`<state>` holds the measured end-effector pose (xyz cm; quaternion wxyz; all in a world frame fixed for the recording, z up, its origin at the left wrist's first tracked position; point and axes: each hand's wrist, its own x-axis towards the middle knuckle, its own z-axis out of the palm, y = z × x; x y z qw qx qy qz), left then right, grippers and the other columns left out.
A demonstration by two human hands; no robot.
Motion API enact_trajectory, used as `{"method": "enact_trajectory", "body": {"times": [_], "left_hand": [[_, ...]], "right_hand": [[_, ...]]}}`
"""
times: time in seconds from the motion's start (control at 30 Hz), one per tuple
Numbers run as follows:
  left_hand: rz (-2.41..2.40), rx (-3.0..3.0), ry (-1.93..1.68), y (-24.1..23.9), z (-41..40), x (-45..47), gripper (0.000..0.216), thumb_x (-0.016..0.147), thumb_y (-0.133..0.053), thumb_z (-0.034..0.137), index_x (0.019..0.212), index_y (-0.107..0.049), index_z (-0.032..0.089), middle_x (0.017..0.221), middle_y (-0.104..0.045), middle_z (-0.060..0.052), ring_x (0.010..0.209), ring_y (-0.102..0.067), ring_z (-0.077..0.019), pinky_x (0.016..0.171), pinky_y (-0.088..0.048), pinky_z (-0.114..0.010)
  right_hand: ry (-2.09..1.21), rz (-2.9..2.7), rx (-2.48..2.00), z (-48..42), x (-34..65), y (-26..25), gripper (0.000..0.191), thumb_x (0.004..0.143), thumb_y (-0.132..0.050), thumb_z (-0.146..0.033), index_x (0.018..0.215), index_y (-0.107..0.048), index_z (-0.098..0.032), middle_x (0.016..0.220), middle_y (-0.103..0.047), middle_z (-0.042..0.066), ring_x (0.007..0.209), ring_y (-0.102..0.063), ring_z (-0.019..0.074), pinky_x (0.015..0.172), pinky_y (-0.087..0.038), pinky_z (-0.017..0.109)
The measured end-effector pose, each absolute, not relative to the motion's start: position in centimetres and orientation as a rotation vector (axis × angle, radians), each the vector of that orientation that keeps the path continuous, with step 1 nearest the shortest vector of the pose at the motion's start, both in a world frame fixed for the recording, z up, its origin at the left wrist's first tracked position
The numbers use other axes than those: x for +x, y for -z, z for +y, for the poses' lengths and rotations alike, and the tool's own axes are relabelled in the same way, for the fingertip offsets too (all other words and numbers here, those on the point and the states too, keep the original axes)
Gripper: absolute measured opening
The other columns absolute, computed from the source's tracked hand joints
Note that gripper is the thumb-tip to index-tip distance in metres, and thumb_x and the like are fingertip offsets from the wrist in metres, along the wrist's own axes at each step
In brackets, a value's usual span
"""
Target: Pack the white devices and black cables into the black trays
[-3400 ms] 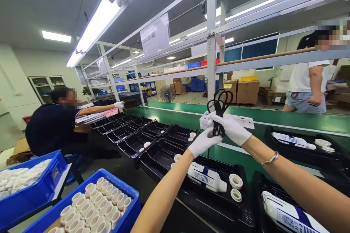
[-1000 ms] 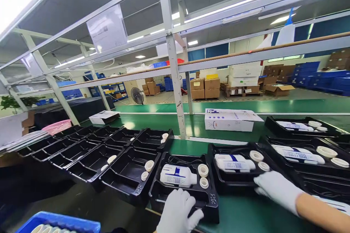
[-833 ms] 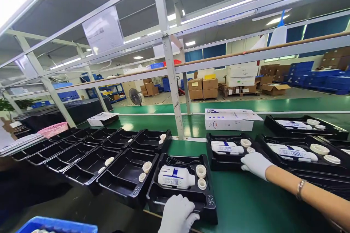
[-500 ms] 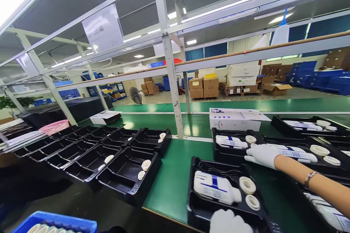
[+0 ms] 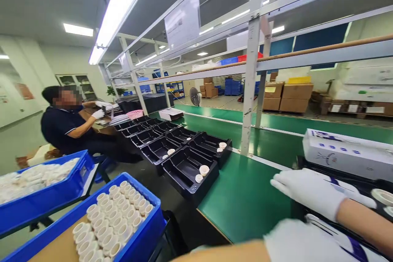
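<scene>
My right hand [image 5: 308, 191], in a white glove, lies flat with fingers stretched left over a black tray [image 5: 373, 183] holding a white bottle [image 5: 357, 191] and a white ring [image 5: 382, 196]. My left hand [image 5: 296, 242], also gloved, sits blurred at the bottom edge over a nearer tray's white bottle with a blue label [image 5: 350, 245]; its grip is not visible. Both trays rest on the green belt [image 5: 251, 196].
A row of black trays [image 5: 190, 170] with small white rings runs left along the belt. Two blue bins [image 5: 141, 233] of white rings stand at lower left. A white box [image 5: 344, 153] lies behind the trays. A post [image 5: 250, 90] rises mid-belt. A seated co-worker [image 5: 64, 127] works far left.
My view has swung left. The two filled trays slid to the right, and my hands now sit over them at the lower right. The blue bins and the co-worker came into view.
</scene>
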<state>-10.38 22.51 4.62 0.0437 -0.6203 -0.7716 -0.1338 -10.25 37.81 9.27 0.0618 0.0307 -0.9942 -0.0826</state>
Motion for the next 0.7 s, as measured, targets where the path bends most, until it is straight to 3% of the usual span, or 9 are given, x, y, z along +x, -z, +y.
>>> {"method": "enact_trajectory", "body": {"times": [0.07, 0.17, 0.23, 0.3, 0.47, 0.6, 0.7], "left_hand": [[-2.441, -1.731, 0.353, -7.3, 16.9, -18.2, 0.035, 0.106, -0.043, 0.043, 0.106, -0.076, 0.032, 0.101, -0.078, -0.004, 0.096, -0.073, -0.0212, 0.079, -0.057, -0.034], [-2.811, -0.935, -0.001, -10.9, 7.7, -30.3, 0.043, 0.11, -0.031, 0.032, 0.11, -0.073, 0.025, 0.115, -0.077, -0.007, 0.112, -0.07, -0.024, 0.097, -0.055, -0.036], [-2.898, -0.667, -0.095, -12.1, 2.5, -37.2, 0.041, 0.107, -0.032, 0.018, 0.122, -0.07, 0.015, 0.122, -0.075, -0.015, 0.116, -0.07, -0.0277, 0.099, -0.055, -0.041], [-2.953, -0.488, -0.19, -11.9, -1.0, -42.5, 0.035, 0.106, -0.041, 0.016, 0.13, -0.065, 0.011, 0.131, -0.07, -0.017, 0.124, -0.067, -0.0298, 0.104, -0.054, -0.048], [-3.1, -0.561, -0.313, -8.4, -3.6, -50.4, 0.04, 0.098, -0.071, 0.031, 0.136, -0.064, 0.019, 0.146, -0.063, -0.012, 0.133, -0.061, -0.0301, 0.112, -0.052, -0.055], [-3.184, -0.736, -0.291, -6.8, -4.1, -53.0, 0.043, 0.099, -0.069, 0.039, 0.138, -0.064, 0.022, 0.141, -0.067, -0.013, 0.123, -0.068, -0.0278, 0.105, -0.058, -0.051], [-3.159, -0.887, -0.284, -6.2, -4.6, -52.9, 0.033, 0.101, -0.061, 0.029, 0.133, -0.068, 0.026, 0.132, -0.073, -0.009, 0.119, -0.07, -0.0243, 0.106, -0.057, -0.045]], "right_hand": [[0.31, -3.081, 0.181, 32.7, -14.7, -10.0, 0.034, 0.104, -0.046, -0.025, 0.093, -0.077, -0.018, 0.09, -0.077, 0.014, 0.089, -0.076, 0.034, 0.071, -0.047, 0.037], [0.27, -3.106, 0.247, 26.3, -21.1, -10.3, 0.041, 0.109, -0.039, -0.026, 0.1, -0.077, -0.015, 0.099, -0.077, 0.015, 0.098, -0.075, 0.0339, 0.078, -0.05, 0.039], [0.202, -3.086, 0.267, 23.1, -24.9, -9.9, 0.039, 0.109, -0.04, -0.028, 0.106, -0.077, -0.014, 0.108, -0.077, 0.015, 0.105, -0.074, 0.0318, 0.084, -0.051, 0.038], [0.171, -3.065, 0.257, 20.9, -28.3, -9.3, 0.037, 0.109, -0.043, -0.03, 0.115, -0.075, -0.013, 0.117, -0.075, 0.017, 0.113, -0.071, 0.0312, 0.09, -0.051, 0.038], [0.198, -3.14, 0.126, 18.5, -33.3, -7.6, 0.044, 0.103, -0.058, -0.042, 0.119, -0.076, -0.004, 0.115, -0.075, 0.026, 0.114, -0.07, 0.0422, 0.091, -0.053, 0.05], [0.271, -3.188, 0.129, 17.6, -33.8, -6.4, 0.029, 0.095, -0.06, -0.019, 0.113, -0.078, -0.003, 0.11, -0.075, 0.029, 0.11, -0.072, 0.0437, 0.086, -0.055, 0.052], [0.292, -3.218, 0.157, 17.2, -31.9, -5.9, 0.028, 0.088, -0.059, -0.006, 0.109, -0.079, -0.003, 0.106, -0.076, 0.029, 0.107, -0.073, 0.0413, 0.087, -0.056, 0.051]]}}
